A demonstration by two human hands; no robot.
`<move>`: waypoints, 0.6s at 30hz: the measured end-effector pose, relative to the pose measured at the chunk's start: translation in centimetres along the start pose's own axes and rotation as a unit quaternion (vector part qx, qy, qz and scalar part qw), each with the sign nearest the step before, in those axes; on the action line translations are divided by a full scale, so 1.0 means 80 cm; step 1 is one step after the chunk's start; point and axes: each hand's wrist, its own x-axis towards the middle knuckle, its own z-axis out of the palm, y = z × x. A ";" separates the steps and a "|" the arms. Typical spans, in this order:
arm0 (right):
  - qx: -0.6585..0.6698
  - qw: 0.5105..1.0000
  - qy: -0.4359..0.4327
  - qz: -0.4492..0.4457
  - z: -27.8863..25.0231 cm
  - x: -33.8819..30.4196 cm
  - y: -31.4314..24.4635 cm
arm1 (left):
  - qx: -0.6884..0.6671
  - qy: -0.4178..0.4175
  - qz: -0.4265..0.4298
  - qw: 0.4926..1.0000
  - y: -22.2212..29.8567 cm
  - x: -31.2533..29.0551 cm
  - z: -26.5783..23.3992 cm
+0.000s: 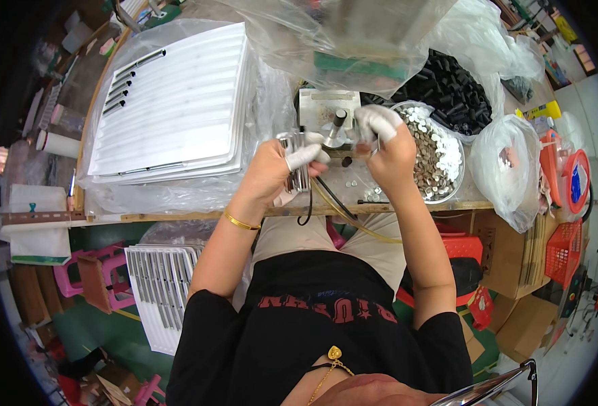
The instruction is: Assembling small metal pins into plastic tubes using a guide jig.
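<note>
My left hand (280, 166), with white coverings on its fingers, is closed around several shiny metal tubes (299, 180) held upright. My right hand (388, 139), also in white finger coverings, has its fingers bent together beside the bowl; blur hides what they hold, if anything. Between the hands stands a small metal fixture (337, 137) with a black cylinder (339, 116) on it. A clear round bowl (460, 177) next to my right hand contains many small white and brownish discs (426, 145).
Stacked white ridged trays (177, 101) lie at the left, a few metal tubes (124, 93) on top. Black cylindrical caps (451, 88) are heaped behind the bowl. Clear plastic bags (505, 162) and a red basket (564, 245) are at the right. Another tray of tubes (160, 284) sits below the table edge.
</note>
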 end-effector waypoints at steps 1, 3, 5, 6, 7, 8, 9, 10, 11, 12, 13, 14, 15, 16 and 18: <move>0.084 0.993 0.013 0.081 0.009 0.005 -0.006 | 0.011 0.037 0.028 0.999 -0.001 0.001 -0.003; 0.094 0.984 -0.017 0.148 0.009 0.011 -0.016 | 0.003 0.065 0.055 0.996 -0.002 0.002 -0.001; 0.053 0.992 -0.032 0.113 0.014 0.017 -0.012 | 0.016 0.085 0.062 0.994 0.002 0.003 0.004; 0.035 0.992 -0.032 0.115 0.019 0.016 -0.006 | 0.017 0.084 0.062 0.994 0.001 0.003 0.006; 0.034 0.992 -0.031 0.115 0.019 0.017 -0.002 | 0.018 0.082 0.069 0.994 0.000 0.003 0.009; 0.043 0.988 -0.055 0.137 0.018 0.019 0.002 | 0.020 0.080 0.076 0.994 -0.001 0.003 0.010; 0.053 0.983 -0.079 0.159 0.018 0.020 0.003 | 0.019 0.080 0.076 0.994 -0.004 0.003 0.009; 0.052 0.983 -0.079 0.159 0.018 0.021 0.003 | 0.016 0.090 0.088 0.992 -0.008 0.003 0.008; 0.086 0.979 -0.087 0.162 0.017 0.023 0.002 | 0.013 0.101 0.100 0.990 -0.012 0.003 0.007; 0.119 0.974 -0.095 0.165 0.015 0.024 0.002 | 0.013 0.099 0.100 0.990 -0.015 0.005 0.005; 0.117 0.975 -0.094 0.165 0.014 0.025 0.000 | 0.014 0.112 0.104 0.988 -0.018 0.005 0.003; 0.117 0.974 -0.094 0.167 0.014 0.026 -0.003 | 0.015 0.125 0.107 0.986 -0.019 0.006 0.002; 0.118 0.974 -0.093 0.168 0.014 0.027 -0.004 | 0.015 0.124 0.109 0.986 -0.019 0.006 0.003; 0.118 0.975 -0.093 0.166 0.015 0.028 -0.004 | 0.020 0.140 0.115 0.983 -0.019 0.006 0.005; 0.097 0.970 -0.124 0.187 0.015 0.027 -0.001 | 0.025 0.154 0.124 0.980 -0.019 0.005 0.008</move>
